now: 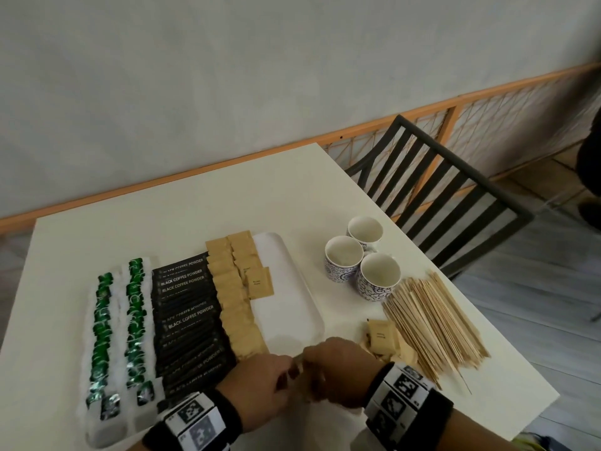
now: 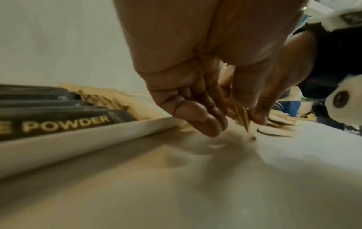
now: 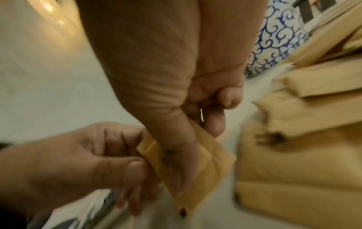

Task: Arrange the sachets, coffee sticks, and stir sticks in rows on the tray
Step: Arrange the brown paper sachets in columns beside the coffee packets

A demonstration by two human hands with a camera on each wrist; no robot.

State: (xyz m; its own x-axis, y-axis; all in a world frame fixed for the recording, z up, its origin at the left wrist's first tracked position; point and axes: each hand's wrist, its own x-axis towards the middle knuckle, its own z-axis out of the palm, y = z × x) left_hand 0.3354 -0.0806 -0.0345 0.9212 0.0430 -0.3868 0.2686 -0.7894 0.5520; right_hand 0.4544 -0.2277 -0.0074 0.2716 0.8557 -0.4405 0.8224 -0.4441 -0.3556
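Overhead, both hands meet just below the tray (image 1: 305,307), loose sachets (image 1: 385,336) right of them. Closer, the left hand (image 2: 195,99) pinches a brown sachet (image 3: 211,161); the right hand (image 3: 172,117) grips it too.

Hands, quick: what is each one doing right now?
Left hand: pinches one edge of the flat brown paper sachet.
Right hand: thumb and fingers grip the same sachet.
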